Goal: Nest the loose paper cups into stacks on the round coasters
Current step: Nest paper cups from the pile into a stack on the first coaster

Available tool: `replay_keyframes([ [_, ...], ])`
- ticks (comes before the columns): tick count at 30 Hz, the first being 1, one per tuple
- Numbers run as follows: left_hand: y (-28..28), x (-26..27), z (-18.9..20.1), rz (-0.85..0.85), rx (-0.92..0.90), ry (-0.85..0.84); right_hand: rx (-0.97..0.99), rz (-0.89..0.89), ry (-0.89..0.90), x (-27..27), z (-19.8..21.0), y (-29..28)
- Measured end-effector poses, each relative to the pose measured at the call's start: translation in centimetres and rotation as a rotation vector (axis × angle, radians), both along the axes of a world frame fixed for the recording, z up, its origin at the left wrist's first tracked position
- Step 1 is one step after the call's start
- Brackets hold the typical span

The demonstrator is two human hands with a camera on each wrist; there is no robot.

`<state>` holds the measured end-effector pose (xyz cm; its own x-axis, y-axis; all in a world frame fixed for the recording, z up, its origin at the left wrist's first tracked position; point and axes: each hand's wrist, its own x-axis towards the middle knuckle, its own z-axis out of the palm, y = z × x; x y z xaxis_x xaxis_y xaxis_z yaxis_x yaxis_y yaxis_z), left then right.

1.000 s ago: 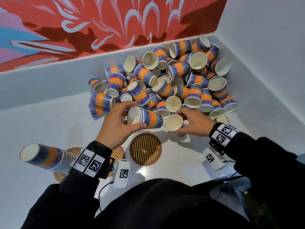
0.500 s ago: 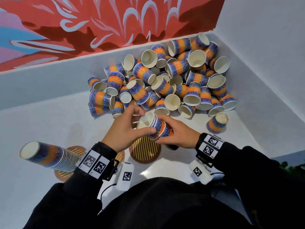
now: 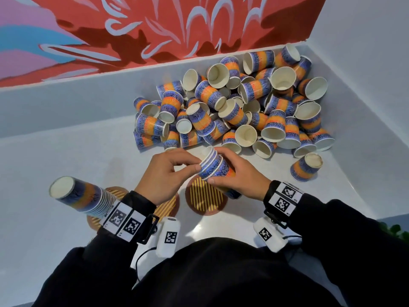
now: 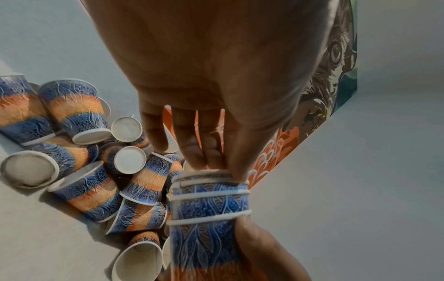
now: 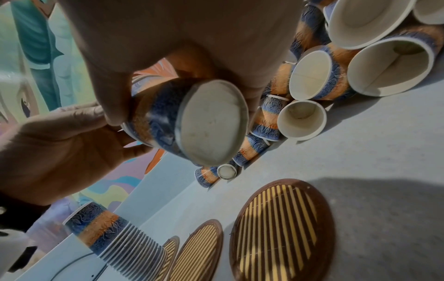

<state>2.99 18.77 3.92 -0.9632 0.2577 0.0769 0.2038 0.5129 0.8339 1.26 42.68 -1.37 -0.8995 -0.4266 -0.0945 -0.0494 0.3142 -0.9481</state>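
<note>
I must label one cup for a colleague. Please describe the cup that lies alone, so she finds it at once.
Start at the big pile of cups in the corner. Just in front of its right end, one cup lies apart on the white surface, its closed bottom facing up, touching no other cup.

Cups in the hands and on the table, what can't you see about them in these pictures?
- How many cups the hands hold: head view, left hand and right hand cover part; the lower end is blurred in the left wrist view.
- Leftmost coaster: head view, the tall stack and left sleeve hide most of it.
- Middle coaster: head view, mostly under the left wrist.
- Cups deep in the pile: head view, covered by cups above.
</note>
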Motion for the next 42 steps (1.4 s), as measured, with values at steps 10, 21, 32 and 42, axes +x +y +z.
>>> replay_keyframes([
  [10, -6.1, 0.4, 0.9, 0.097, 0.103, -0.028, -0.016, -0.033, 0.003, 1.1, 1.4, -5.4],
  [21, -13.7, 0.3, 2.7, 0.128, 0.239, -0.013, 0.004, -0.138, 0.018, 2.5, 3.8, -12.6],
  [32, -19.0, 0.7, 7.3, -0.341, -0.117, 0.152, -0.023, -0.109, 0.030, 3.6, 7.6, -18.5],
  [42, -25.9, 0.3, 8.6, -0.324, -0.320, 0.200, -0.022, 0.017, 0.107, 2.9, 12.5, -23.6],
])
